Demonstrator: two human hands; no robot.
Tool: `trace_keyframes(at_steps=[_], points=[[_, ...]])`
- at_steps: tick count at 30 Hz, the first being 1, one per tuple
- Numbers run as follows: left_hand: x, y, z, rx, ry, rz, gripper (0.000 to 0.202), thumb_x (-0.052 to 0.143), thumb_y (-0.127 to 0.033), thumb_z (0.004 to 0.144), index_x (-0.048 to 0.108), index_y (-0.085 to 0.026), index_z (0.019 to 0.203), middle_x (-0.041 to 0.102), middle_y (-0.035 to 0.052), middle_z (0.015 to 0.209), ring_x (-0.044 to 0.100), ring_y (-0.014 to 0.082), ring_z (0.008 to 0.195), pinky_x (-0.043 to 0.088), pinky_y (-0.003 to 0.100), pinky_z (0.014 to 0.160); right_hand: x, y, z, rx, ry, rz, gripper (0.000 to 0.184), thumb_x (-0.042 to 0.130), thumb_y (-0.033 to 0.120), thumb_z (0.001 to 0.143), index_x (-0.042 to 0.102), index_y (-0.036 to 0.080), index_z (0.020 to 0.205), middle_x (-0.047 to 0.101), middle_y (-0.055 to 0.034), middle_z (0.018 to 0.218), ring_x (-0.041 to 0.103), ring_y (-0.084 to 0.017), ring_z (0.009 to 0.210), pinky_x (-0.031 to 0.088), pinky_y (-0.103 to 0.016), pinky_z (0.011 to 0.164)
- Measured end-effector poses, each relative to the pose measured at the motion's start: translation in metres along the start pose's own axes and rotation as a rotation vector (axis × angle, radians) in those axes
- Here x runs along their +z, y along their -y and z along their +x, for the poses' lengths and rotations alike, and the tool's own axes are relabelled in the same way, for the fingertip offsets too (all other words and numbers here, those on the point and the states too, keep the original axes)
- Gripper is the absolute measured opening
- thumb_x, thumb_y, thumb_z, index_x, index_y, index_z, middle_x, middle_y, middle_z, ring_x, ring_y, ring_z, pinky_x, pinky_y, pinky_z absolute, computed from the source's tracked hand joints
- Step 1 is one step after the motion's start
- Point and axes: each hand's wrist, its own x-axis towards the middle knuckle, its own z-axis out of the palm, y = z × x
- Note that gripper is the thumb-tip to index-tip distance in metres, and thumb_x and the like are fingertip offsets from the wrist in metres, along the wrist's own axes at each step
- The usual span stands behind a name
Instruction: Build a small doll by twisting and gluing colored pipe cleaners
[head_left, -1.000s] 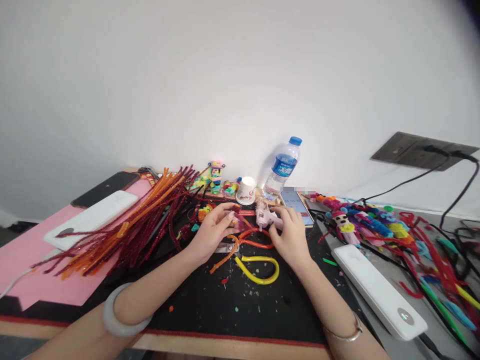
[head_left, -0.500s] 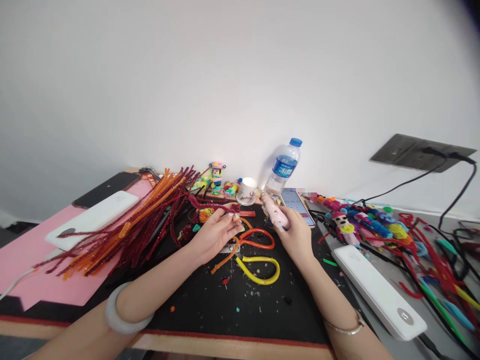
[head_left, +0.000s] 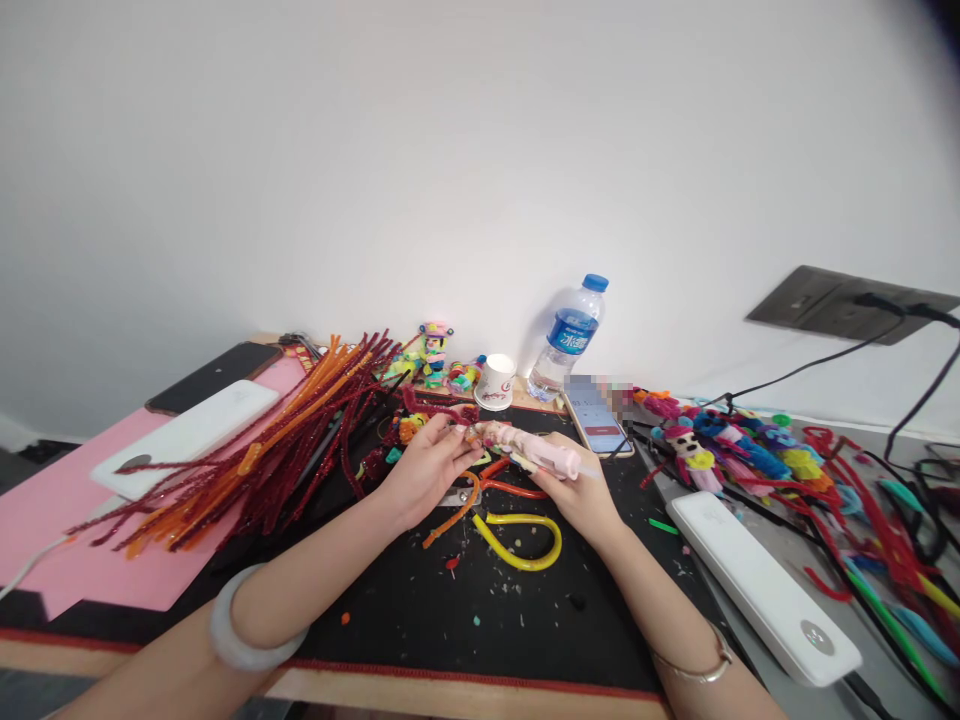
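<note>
Since hot-glue gun (head_left: 553, 455), gripped in right hand (head_left: 583, 492), was swung toward left hand (head_left: 421, 468) | working position apparently reached | dark-red chenille stem (head_left: 439, 408) pinched there

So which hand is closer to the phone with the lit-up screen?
The right. The right hand holds the pink glue gun just in front of that phone. The left hand is farther off, to the phone's left, by the glue gun's tip.

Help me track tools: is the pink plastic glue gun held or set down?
Held: the right hand grips the glue gun, which points toward the left hand.
</note>
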Motion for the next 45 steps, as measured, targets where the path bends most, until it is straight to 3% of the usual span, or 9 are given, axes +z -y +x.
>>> trace_keyframes(at_steps=[7,29,32,36,40,42,45], points=[[-0.002,0.002,0.001,0.026,0.037,0.011,0.009,0.061,-0.019,0.077,0.053,-0.017,0.081,0.059,-0.0004,0.086,0.057,0.0077,0.076,0.046,0.028,0.084,0.001,-0.002,-0.001,-0.007,0.007,0.002,0.007,0.056,0.024,0.080,0.057,0.017,0.083,0.059,-0.0039,0.079,0.054,-0.016,0.070,0.042,-0.026,0.063],[0.000,0.000,0.001,0.024,-0.007,-0.023,0.012,0.062,-0.016,0.076,0.051,-0.017,0.081,0.056,-0.0016,0.077,0.056,0.0072,0.072,0.046,0.028,0.082,0.000,-0.002,0.000,0.016,0.016,-0.075,0.008,0.055,0.026,0.082,0.057,0.018,0.085,0.060,-0.0035,0.081,0.056,-0.016,0.072,0.041,-0.026,0.065],[0.001,-0.001,0.000,0.043,-0.011,-0.011,0.012,0.063,-0.017,0.075,0.052,-0.017,0.081,0.056,-0.0019,0.075,0.056,0.0073,0.072,0.046,0.028,0.083,-0.002,-0.001,0.000,0.032,0.014,-0.165,0.010,0.055,0.028,0.082,0.057,0.020,0.088,0.062,-0.0032,0.084,0.058,-0.016,0.075,0.041,-0.025,0.067],[0.002,-0.001,-0.001,0.076,-0.040,0.031,0.009,0.062,-0.018,0.076,0.053,-0.017,0.076,0.055,-0.0017,0.074,0.055,0.0078,0.073,0.046,0.028,0.082,-0.005,-0.002,0.003,0.110,-0.012,-0.442,0.016,0.053,0.030,0.081,0.058,0.022,0.094,0.062,-0.0033,0.088,0.058,-0.019,0.080,0.039,-0.027,0.065],[0.002,0.001,-0.001,0.085,-0.022,0.077,0.008,0.060,-0.022,0.078,0.057,-0.015,0.075,0.056,-0.0004,0.077,0.054,0.0080,0.074,0.045,0.029,0.085,-0.004,-0.013,0.005,0.200,-0.031,-0.640,0.029,0.050,0.029,0.080,0.054,0.021,0.108,0.059,-0.0073,0.103,0.056,-0.023,0.092,0.039,-0.031,0.070],[0.002,0.001,-0.002,0.094,-0.010,0.105,0.008,0.059,-0.023,0.078,0.059,-0.017,0.083,0.056,0.0001,0.080,0.054,0.0082,0.075,0.044,0.031,0.086,-0.002,-0.019,0.005,0.256,-0.023,-0.698,0.036,0.049,0.027,0.079,0.051,0.021,0.114,0.057,-0.0091,0.109,0.053,-0.026,0.098,0.039,-0.036,0.075],[0.005,0.000,-0.004,0.113,-0.013,0.182,0.023,0.059,-0.023,0.078,0.057,-0.023,0.100,0.055,-0.0010,0.084,0.053,0.0084,0.076,0.044,0.032,0.087,-0.001,-0.020,0.005,0.315,-0.021,-0.749,0.044,0.050,0.024,0.074,0.049,0.022,0.118,0.055,-0.0105,0.113,0.047,-0.032,0.105,0.036,-0.045,0.080]])
